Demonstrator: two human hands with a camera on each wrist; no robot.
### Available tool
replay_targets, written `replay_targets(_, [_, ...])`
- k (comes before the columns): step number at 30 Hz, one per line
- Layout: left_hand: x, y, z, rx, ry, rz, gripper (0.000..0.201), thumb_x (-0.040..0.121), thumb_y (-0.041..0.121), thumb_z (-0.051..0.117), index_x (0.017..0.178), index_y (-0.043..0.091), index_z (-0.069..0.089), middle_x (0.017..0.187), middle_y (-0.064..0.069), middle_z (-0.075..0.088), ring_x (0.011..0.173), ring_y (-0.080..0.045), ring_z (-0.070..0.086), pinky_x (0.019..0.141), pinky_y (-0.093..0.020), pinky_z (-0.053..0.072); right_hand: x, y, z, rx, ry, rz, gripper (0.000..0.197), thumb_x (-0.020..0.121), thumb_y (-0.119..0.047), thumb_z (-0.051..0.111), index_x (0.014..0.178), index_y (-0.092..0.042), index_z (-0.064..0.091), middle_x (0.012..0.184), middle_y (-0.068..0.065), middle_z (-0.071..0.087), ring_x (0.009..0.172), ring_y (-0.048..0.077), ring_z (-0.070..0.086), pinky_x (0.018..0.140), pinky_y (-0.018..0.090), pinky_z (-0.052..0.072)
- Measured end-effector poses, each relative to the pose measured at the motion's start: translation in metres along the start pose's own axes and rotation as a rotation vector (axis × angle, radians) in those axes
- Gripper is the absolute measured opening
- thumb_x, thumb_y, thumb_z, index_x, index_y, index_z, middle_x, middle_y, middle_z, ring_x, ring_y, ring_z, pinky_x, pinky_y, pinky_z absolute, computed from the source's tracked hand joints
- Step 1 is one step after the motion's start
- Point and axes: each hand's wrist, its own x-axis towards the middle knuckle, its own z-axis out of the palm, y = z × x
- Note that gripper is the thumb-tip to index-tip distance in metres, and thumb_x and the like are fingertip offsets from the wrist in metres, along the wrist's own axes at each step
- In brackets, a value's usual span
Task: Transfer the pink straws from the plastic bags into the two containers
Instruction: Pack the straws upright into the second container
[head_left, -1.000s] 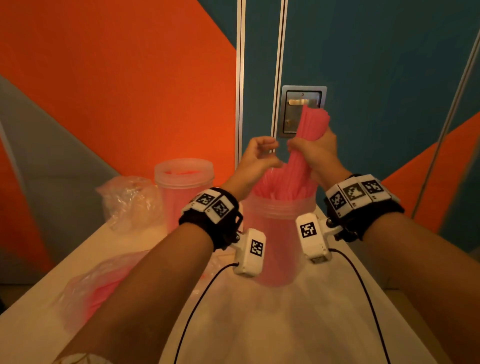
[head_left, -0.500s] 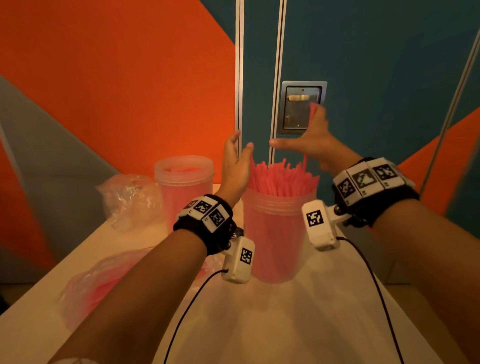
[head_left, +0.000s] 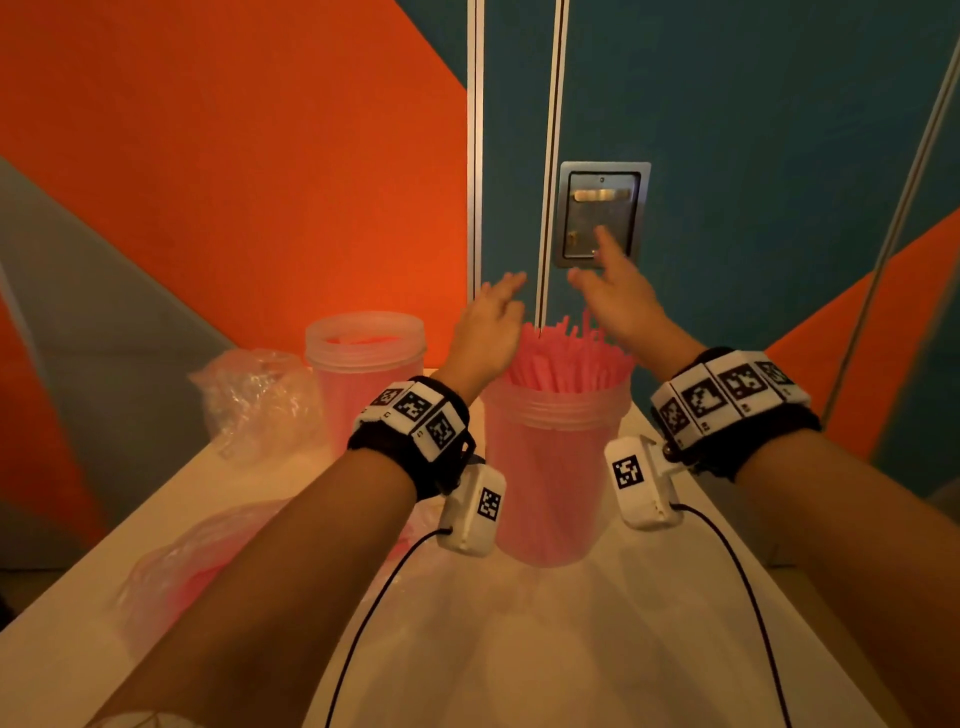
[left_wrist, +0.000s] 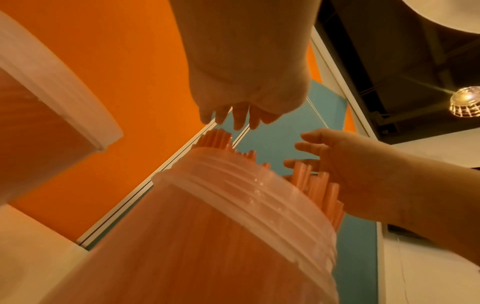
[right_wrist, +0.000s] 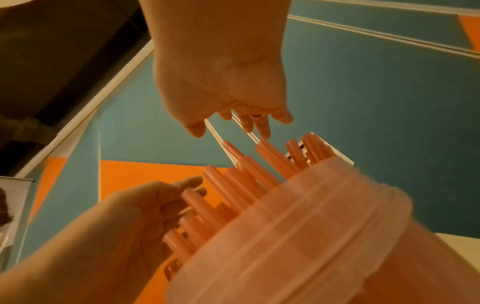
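Pink straws (head_left: 569, 358) stand upright in the nearer container (head_left: 550, 467), a clear plastic tub near the far right corner of the desk (head_left: 519, 649), their tips fanning above its threaded rim. In the head view the left hand (head_left: 488, 325) is at the left of the straw tops and the right hand (head_left: 618, 301) at the right, both with fingers spread and loose, holding nothing. The second container (head_left: 363, 364) stands to the left, nearer the far edge, with pink showing inside. Beside it a crumpled empty plastic bag (head_left: 254, 400) lies near the far left corner, and another plastic bag with straws (head_left: 197, 561) lies along the left edge, partly behind the left forearm. A metal wall plate (head_left: 602, 213) is on the teal panel behind.

From the left wrist, the left hand (left_wrist: 246, 86) hangs with fingers extended just above the straw tips (left_wrist: 215, 137), not clearly touching. The right hand (left_wrist: 350, 164) comes in from the right, its palm against the straws on that side, fingers straight. The nearer container's rim (left_wrist: 233, 195) fills the lower frame; the second container (left_wrist: 39, 102) is at the left.

From the right wrist, the right hand (right_wrist: 223, 88) is open above the straws (right_wrist: 246, 174), fingers pointing down, apart from them. The left hand (right_wrist: 135, 216) lies against the straws on the far side, fingers relaxed. The container (right_wrist: 311, 236) is blurred.
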Motion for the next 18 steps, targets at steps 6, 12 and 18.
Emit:
replay_targets(6, [-0.011,0.011,0.008,0.600,-0.468,0.088,0.043,0.102,0.029,0.022,0.142,0.019,0.036,0.151,-0.009,0.033,0.140,-0.026,0.026,0.115,-0.041,0.016,-0.007,0.018,0.010,-0.524,-0.449,0.122,0.055,0.097,-0.054,0.012,0.147,-0.033,0.019,0.158,0.003,0.011,0.145,0.028,0.007,0.114,0.058,-0.003])
replay_targets(12, [-0.010,0.000,0.004,0.332,-0.412,0.077,0.049,0.102,0.025,0.030,0.148,0.015,0.018,0.157,-0.006,0.016,0.146,-0.023,0.003,0.118,-0.037,0.007,-0.011,0.017,0.012,-0.518,-0.299,0.052,0.048,0.100,-0.045,0.013,0.147,-0.041,0.006,0.159,-0.004,0.005,0.146,0.022,-0.005,0.108,0.060,-0.018])
replay_targets(18, [-0.035,-0.002,-0.016,-0.080,0.009,0.108,0.041,0.098,0.008,0.038,0.138,0.011,0.043,0.144,-0.006,0.043,0.136,-0.013,0.033,0.107,-0.019,0.025,-0.024,0.015,0.016,-0.627,-0.304,0.068,0.051,0.096,-0.056,0.007,0.146,-0.044,0.011,0.158,-0.009,0.005,0.146,0.023,-0.010,0.098,0.067,-0.025])
